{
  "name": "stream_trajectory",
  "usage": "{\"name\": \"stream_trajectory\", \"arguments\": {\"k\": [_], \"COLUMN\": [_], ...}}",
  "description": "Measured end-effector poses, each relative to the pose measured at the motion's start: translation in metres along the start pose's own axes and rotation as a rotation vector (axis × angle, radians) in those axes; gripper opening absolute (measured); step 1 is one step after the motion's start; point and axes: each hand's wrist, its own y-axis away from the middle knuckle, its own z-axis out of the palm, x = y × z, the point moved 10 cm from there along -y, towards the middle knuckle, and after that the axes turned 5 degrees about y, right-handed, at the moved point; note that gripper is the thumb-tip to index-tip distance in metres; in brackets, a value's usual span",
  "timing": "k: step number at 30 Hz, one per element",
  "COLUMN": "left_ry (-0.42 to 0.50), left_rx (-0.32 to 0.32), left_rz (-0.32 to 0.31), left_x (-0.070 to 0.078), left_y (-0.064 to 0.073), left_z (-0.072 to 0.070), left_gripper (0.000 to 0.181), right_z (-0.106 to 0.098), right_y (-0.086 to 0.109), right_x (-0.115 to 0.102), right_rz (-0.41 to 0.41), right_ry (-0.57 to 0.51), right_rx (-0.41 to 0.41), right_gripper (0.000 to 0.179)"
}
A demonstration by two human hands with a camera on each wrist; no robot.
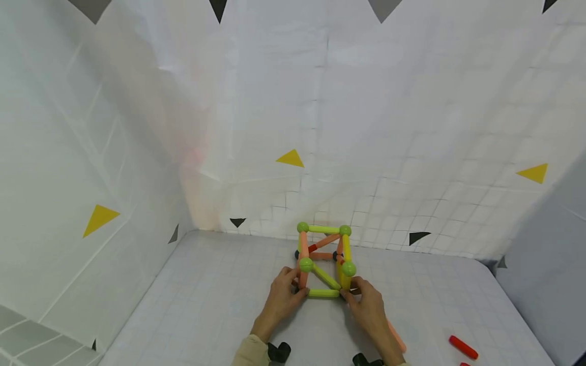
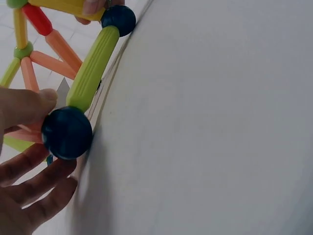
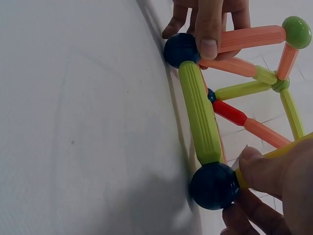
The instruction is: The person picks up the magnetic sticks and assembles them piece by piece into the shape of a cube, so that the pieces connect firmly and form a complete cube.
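Observation:
A cube-like frame of magnetic rods and balls stands on the white table, its green balls (image 1: 305, 264) on top and dark blue balls (image 2: 67, 132) at the lower corners. My left hand (image 1: 283, 296) grips the front left lower corner, thumb and fingers around the base of a salmon rod (image 3: 254, 38) and its blue ball. At the front right lower corner, my right hand (image 1: 368, 307) pinches a yellow rod (image 1: 344, 277) beside another blue ball (image 3: 214, 186). Between the hands runs a lime green rod (image 1: 323, 293). Diagonal rods, one partly red (image 3: 230, 112), cross the sides.
On the table to the right lies a loose red rod (image 1: 463, 347), with a sliver of another red piece (image 1: 464, 364) at the view's bottom edge. An orange rod (image 1: 396, 336) lies partly behind the right forearm. A white sheet wall (image 1: 412, 127) rises behind the frame.

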Motion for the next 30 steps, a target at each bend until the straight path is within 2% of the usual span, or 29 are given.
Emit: {"name": "stream_trajectory", "arguments": {"k": [4, 8, 13, 16, 19, 21, 25, 30], "left_ry": [0.042, 0.056, 0.036, 0.011, 0.014, 0.027, 0.068, 0.117], "left_rx": [-0.025, -0.027, -0.021, -0.025, -0.012, 0.007, 0.071, 0.147], "left_rz": [-0.016, 0.002, 0.028, 0.009, 0.007, 0.014, 0.024, 0.039], "left_x": [-0.004, -0.004, -0.002, -0.002, 0.003, 0.01, 0.027, 0.047], "left_y": [0.0, -0.001, 0.0, 0.001, 0.0, -0.002, -0.006, -0.011], "left_z": [0.001, 0.001, 0.0, -0.001, -0.006, -0.012, -0.029, -0.049], "left_gripper": [0.039, 0.039, 0.04, 0.044, 0.038, 0.037, 0.039, 0.042], "right_z": [0.001, 0.001, 0.001, -0.002, -0.013, -0.023, -0.038, -0.038], "right_y": [-0.001, -0.002, -0.002, -0.001, -0.001, 0.0, 0.009, 0.024], "right_x": [0.004, 0.006, 0.009, 0.013, 0.023, 0.035, 0.064, 0.091], "right_rz": [0.024, 0.032, 0.047, 0.078, 0.135, 0.181, 0.286, 0.362], "right_ry": [-0.008, -0.017, -0.029, 0.0, 0.071, 0.131, 0.223, 0.217], "right_rx": [-0.006, -0.017, -0.082, -0.145, -0.213, -0.265, -0.424, -0.606], "right_gripper": [0.022, 0.021, 0.025, 0.035, 0.049, 0.056, 0.066, 0.064]}}
